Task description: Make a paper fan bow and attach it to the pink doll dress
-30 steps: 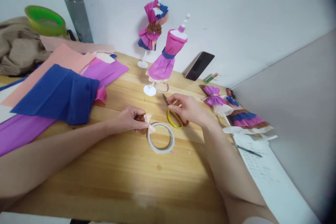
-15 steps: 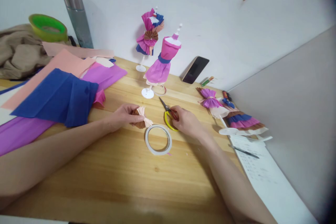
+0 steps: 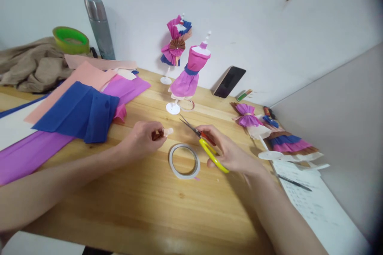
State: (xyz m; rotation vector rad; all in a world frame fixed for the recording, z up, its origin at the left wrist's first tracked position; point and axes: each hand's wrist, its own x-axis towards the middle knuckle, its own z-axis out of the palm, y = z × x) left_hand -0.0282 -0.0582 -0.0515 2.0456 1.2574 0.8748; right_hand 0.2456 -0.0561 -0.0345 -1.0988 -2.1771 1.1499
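Note:
My left hand (image 3: pixel 143 138) pinches a small folded paper piece (image 3: pixel 161 133) of brown and pale pink just above the wooden table (image 3: pixel 125 207). My right hand (image 3: pixel 231 153) grips yellow-handled scissors (image 3: pixel 206 146), lifted off the table, blades pointing up-left toward the paper piece. A white tape roll (image 3: pixel 184 161) lies flat on the table between the two hands.
Blue (image 3: pixel 77 111), purple (image 3: pixel 32 151) and peach (image 3: pixel 74 83) crepe paper sheets lie at the left. Two small mannequins in paper dresses (image 3: pixel 187 75) (image 3: pixel 175 46) stand at the back. A phone (image 3: pixel 229 81) leans on the wall. More paper dresses (image 3: pixel 278 137) and a printed sheet with pen (image 3: pixel 295 183) lie at the right.
My right hand has picked the scissors up off the table and drawn them toward me. My left hand kept hold of the folded paper piece and turned it slightly.

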